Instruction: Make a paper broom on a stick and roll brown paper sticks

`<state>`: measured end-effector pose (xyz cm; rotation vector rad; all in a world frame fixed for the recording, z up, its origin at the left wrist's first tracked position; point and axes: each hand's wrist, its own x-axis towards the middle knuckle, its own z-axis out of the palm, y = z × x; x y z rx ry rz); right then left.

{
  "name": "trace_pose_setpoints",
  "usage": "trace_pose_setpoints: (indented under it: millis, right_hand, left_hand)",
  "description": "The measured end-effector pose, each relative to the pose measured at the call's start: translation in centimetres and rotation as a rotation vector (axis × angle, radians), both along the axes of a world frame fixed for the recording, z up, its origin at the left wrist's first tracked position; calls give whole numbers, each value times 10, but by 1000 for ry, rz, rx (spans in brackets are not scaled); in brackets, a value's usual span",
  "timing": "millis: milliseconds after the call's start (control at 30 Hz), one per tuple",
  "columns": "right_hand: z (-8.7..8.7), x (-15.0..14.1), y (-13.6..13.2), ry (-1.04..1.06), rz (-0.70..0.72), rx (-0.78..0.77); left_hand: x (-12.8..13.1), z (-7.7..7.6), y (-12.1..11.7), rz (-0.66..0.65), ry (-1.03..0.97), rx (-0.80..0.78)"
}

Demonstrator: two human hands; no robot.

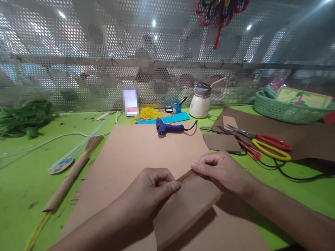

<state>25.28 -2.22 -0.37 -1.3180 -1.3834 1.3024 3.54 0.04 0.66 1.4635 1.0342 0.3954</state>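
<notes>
A folded piece of brown paper (187,207) is held slightly tilted above a large tan paper sheet (130,152). Thumb and fingers of my left hand (155,186) pinch its far edge near the middle. Farther right along that same edge, my right hand (221,171) pinches it too. The near edge of the piece shows a narrow folded border and casts a shadow on the sheet. Beyond my hands, a blue glue gun (170,128) lies on the sheet's far end.
Scissors with yellow and red handles (275,147), black cords and brown paper (244,126) lie right. A white bottle (200,102) and green basket (287,108) stand behind. At left are a rolled paper tube (67,184) and green shreds (24,116). Perforated metal (100,76) rises behind the table.
</notes>
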Motion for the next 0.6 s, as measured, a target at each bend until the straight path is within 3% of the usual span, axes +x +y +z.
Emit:
trace_pose_setpoints:
  millis: [167, 267, 367, 600]
  right_hand:
    - [1, 9, 6, 161, -142, 104]
    - [6, 1, -2, 80, 17, 166]
    - [7, -10, -10, -68, 129, 88]
    - [0, -5, -1, -176, 24, 88]
  left_hand:
    - [-1, -3, 1, 51, -47, -121]
    - [0, -4, 2, -1, -32, -98]
    - [-1, -6, 2, -49, -31, -52]
    - [-9, -9, 6, -51, -66, 4]
